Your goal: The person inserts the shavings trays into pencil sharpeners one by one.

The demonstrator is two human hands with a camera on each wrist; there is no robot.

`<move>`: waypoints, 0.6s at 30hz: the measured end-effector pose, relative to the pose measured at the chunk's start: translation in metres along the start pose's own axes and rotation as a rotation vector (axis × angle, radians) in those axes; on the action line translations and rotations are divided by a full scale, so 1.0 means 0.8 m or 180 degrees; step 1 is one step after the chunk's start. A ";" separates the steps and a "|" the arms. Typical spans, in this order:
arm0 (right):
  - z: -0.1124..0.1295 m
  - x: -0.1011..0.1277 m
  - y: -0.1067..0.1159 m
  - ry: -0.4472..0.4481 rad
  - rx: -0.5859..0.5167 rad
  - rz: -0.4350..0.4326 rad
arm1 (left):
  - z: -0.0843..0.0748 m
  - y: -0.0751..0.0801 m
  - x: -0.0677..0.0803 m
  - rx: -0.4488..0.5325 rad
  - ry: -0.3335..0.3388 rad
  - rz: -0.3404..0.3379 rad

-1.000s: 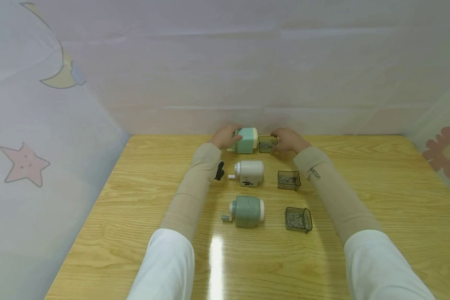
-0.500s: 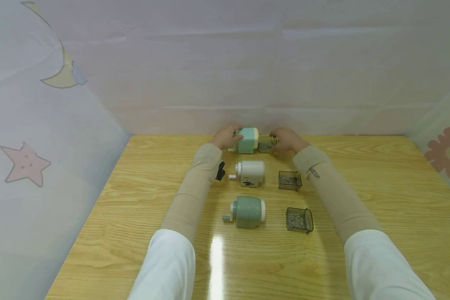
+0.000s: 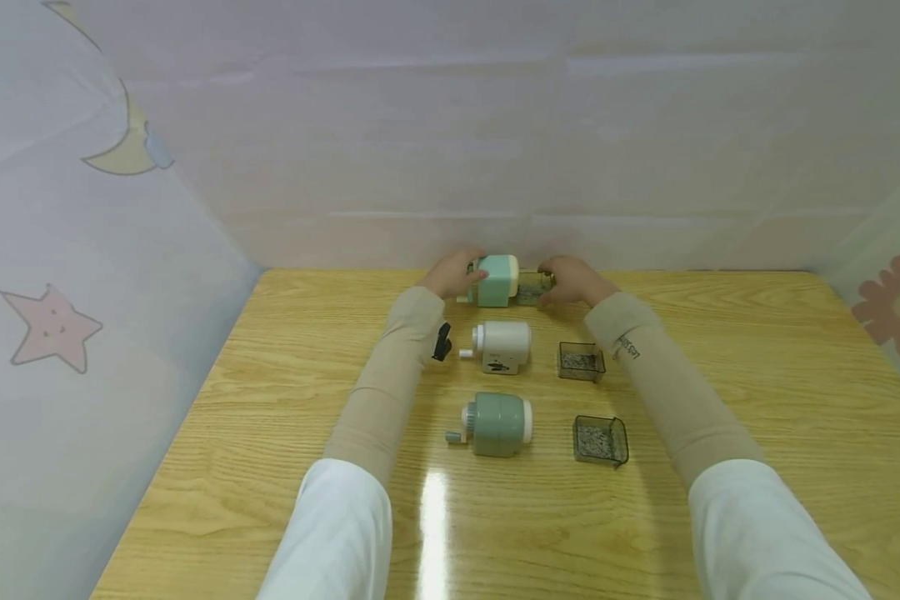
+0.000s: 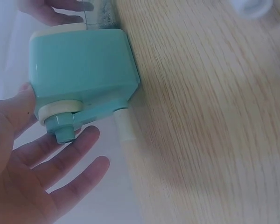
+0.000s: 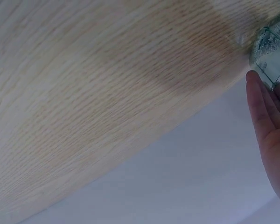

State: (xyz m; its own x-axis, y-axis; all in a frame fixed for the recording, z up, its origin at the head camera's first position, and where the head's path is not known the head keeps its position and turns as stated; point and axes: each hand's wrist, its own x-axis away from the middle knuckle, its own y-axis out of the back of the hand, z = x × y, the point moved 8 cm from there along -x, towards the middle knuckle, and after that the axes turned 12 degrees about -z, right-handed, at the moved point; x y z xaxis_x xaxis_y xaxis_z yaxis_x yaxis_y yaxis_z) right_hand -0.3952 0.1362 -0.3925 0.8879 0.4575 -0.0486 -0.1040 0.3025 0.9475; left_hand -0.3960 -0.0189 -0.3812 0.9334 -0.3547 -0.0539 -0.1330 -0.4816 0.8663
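At the table's back edge my left hand (image 3: 450, 273) holds a mint green hand-crank pencil sharpener (image 3: 495, 282), lying with its crank to the left. The left wrist view shows one digit against the sharpener's side and the other fingers spread around the crank end (image 4: 65, 126). With thumb and fingers my right hand (image 3: 573, 281) pinches a clear smoky shavings drawer (image 3: 531, 288) by its outer end. That drawer, with grey shavings inside, lines up with the sharpener's cream right end and meets it. Only part of the drawer (image 5: 268, 56) shows in the right wrist view.
Nearer on the wood table (image 3: 270, 467) lie a white sharpener (image 3: 504, 346) and a dark green one (image 3: 497, 425). To the right of each is its own drawer of shavings, one middle drawer (image 3: 581, 362) and one front drawer (image 3: 600, 440). A fabric backdrop (image 3: 435, 167) rises behind the table.
The right hand has shifted slightly left with the drawer, and less of the drawer shows beside the mint sharpener. The left hand keeps its hold almost in place.
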 end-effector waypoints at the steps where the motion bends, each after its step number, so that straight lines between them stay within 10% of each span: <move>1: 0.000 0.000 0.000 -0.0001 -0.0004 0.0001 | 0.000 0.000 0.000 -0.0007 0.0000 -0.0002; 18: 0.003 -0.003 -0.004 -0.0005 -0.0040 0.0094 | -0.013 0.010 0.014 0.0076 -0.0001 -0.0024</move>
State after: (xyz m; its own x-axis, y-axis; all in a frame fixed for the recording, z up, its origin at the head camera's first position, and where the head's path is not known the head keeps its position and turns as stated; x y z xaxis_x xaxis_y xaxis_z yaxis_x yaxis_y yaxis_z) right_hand -0.3956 0.1321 -0.3946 0.8850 0.4652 -0.0203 -0.1357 0.2993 0.9444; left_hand -0.3828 -0.0182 -0.3695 0.9343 -0.3513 -0.0605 -0.1339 -0.5033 0.8537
